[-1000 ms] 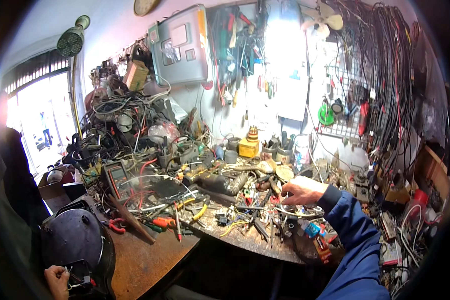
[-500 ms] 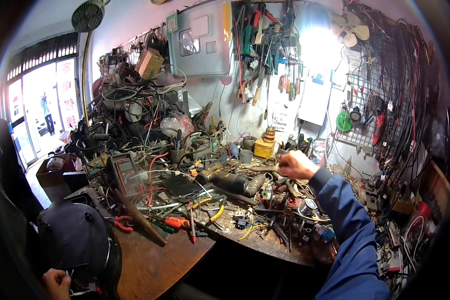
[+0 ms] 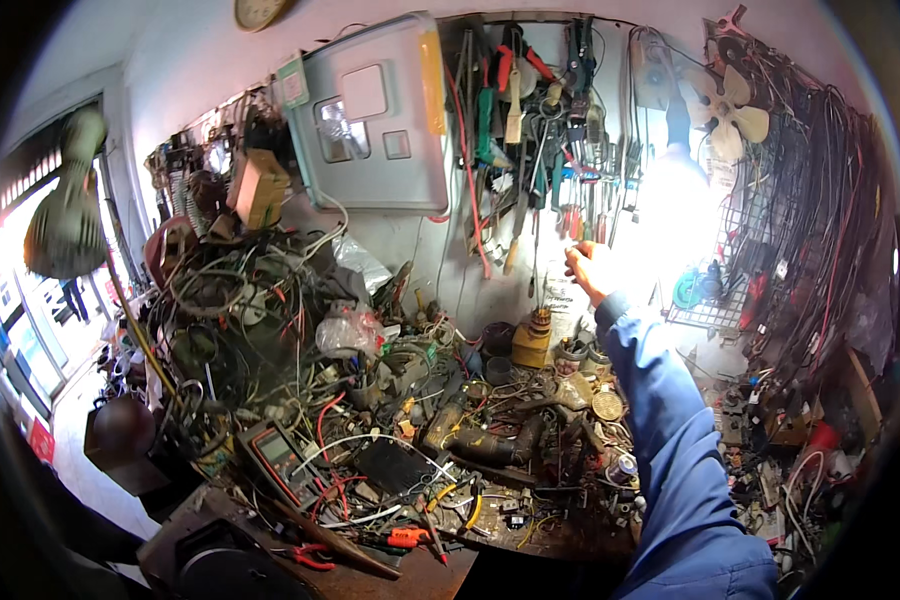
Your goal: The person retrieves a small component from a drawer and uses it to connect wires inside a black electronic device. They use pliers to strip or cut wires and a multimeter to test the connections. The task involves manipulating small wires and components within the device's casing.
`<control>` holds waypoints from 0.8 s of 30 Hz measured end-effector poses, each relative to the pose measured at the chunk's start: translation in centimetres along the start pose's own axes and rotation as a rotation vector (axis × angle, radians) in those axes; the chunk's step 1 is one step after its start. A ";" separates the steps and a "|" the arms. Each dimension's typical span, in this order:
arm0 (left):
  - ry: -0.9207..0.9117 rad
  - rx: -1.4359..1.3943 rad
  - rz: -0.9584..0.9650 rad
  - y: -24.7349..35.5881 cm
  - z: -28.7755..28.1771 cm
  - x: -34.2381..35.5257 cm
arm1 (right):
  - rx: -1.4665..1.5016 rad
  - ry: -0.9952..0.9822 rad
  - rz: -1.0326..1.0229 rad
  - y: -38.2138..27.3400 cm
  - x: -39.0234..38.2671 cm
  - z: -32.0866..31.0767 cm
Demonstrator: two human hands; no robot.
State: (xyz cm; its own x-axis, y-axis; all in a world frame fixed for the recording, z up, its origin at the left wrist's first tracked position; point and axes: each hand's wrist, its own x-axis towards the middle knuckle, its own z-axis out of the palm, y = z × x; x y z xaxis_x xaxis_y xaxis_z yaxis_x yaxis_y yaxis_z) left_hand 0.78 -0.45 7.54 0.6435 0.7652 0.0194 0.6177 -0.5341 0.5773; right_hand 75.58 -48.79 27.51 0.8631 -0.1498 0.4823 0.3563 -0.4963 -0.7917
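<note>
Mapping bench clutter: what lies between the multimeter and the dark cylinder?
Head view: a flat black panel, a white cable arching past it, and a red wire nearer the multimeter.

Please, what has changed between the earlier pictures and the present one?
The right grip rose from above the bench toward the hanging tools; whether it touches one is unclear. The view tilted up, and the left grip, earlier at the black device, is out of it. The multimeter and yellow box stayed on the bench.

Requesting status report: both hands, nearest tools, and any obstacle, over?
Left hand out of view. Right hand raised near hanging red-handled tools; contact unclear. Glare washes out part of wall.
</note>
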 end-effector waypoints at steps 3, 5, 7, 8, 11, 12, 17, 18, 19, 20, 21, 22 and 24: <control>-0.072 0.028 -0.037 -1.3 0.3 1.0 | 0.088 0.112 0.001 0.1 4.6 -0.2; -0.097 0.052 -0.015 -2.0 0.6 1.7 | 0.097 0.193 -0.065 2.5 8.0 -0.8; -0.138 0.067 -0.054 -2.1 0.4 2.0 | 0.093 0.206 -0.072 3.7 10.2 0.0; -0.218 0.019 -0.207 -1.7 0.0 2.1 | 0.097 0.223 -0.083 4.7 11.1 0.5; -0.315 -0.092 -0.406 2.7 -1.4 1.8 | 0.300 0.165 -0.068 3.8 12.2 1.9; -0.334 -0.082 -0.394 3.0 -1.6 2.0 | 0.368 0.137 -0.048 3.6 12.4 2.0; -0.407 -0.022 -0.332 3.4 -1.8 3.0 | 0.446 0.050 0.054 3.4 15.1 2.2; -0.404 -0.005 -0.332 3.3 -2.2 2.6 | 0.454 0.003 0.085 2.1 14.6 2.7; -0.415 0.003 -0.328 3.4 -2.3 2.5 | 0.514 0.010 0.128 2.3 14.6 2.3; -0.422 0.013 -0.322 3.4 -2.5 2.6 | 0.487 -0.004 0.127 2.4 15.0 2.1; -0.435 0.014 -0.312 3.6 -2.1 3.1 | 0.447 -0.012 0.122 2.7 15.7 1.5; -0.451 0.013 -0.310 3.6 -2.1 3.2 | 0.468 0.001 0.120 3.1 16.0 1.6; -0.470 0.022 -0.311 3.5 -2.3 3.3 | 0.514 -0.062 0.163 3.3 16.1 1.8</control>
State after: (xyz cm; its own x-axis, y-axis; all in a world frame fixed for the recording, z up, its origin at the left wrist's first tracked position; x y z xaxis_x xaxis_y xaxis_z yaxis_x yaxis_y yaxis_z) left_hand 3.99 1.05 11.49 0.5584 0.6481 -0.5178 0.8166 -0.3198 0.4805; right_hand 91.31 -51.30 32.02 0.9357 -0.1315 0.3274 0.3320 0.0136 -0.9432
